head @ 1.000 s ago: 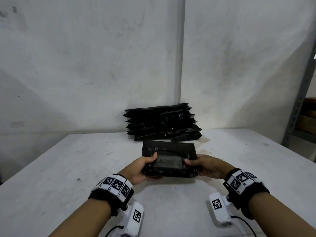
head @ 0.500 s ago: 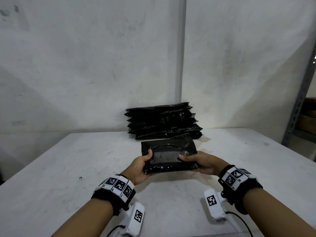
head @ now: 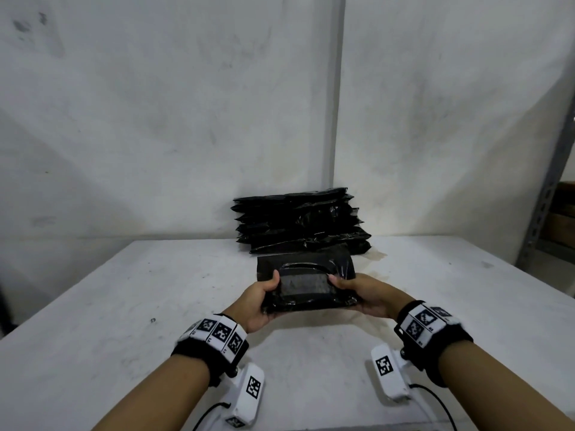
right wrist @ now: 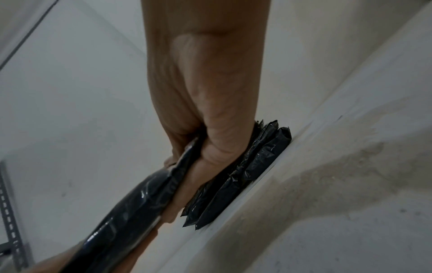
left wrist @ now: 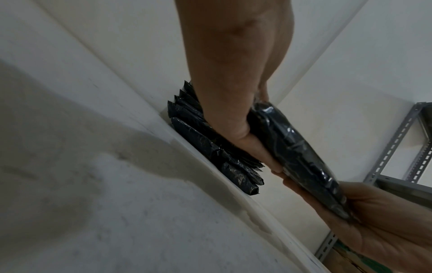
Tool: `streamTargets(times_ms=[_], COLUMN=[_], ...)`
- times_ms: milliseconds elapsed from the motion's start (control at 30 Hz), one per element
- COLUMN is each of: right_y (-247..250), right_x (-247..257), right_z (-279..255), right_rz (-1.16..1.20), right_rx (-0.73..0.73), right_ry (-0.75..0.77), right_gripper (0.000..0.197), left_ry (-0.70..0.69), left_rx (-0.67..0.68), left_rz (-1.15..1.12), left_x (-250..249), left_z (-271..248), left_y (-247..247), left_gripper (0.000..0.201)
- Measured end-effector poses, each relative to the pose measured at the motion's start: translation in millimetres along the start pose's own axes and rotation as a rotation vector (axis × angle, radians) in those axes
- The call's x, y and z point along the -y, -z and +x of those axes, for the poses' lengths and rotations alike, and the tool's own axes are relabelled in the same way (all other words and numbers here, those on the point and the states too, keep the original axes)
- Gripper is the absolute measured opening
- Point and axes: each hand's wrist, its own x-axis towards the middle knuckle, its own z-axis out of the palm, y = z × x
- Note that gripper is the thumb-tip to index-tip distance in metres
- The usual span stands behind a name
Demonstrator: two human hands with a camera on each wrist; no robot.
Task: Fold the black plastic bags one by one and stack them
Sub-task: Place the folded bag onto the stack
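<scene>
Left hand (head: 259, 301) grips left edge of folded black bag (head: 306, 283), thumb on top, fingers curled under. Right hand (head: 365, 295) grips right edge same way. Bag held flat between both hands, above white table (head: 109, 306), not touching it. Stack of folded bags (head: 300, 222) just beyond hands, against wall (head: 155, 119).

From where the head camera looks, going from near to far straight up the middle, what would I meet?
Left hand and right hand → folded bag they hold → stack of folded bags → wall.
</scene>
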Motion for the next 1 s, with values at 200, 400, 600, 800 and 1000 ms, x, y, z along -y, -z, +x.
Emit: streamTargets(times_ms=[200,400,600,800,1000], right_y=[-3,-12,-26,-42,-64], right_x=[9,17,28,43,50], right_z=[0,2,7,25,57], right_rz=[0.117,0.137,0.296,-0.068,0.215], right_rx=[0.041,0.031,0.027,-0.330,-0.151], right_ry=[-0.055,-0.066,-0.038,0.140,0.014], right_gripper=[0.034,0.035,0.040,0.068,0.089], left_ry=[-0.022,-0.046,-0.113,-0.185,-0.186], left_rx=[-0.008,0.019,-0.042,-0.069,-0.059], left_rz=[-0.074,-0.088,-0.131,-0.180,-0.152], left_x=[-5,-15,-28,-49,-68], left_z=[0,2,11,21,35], left_y=[4,10,18,18,17], left_gripper=[0.040,0.039,0.034,0.031,0.037])
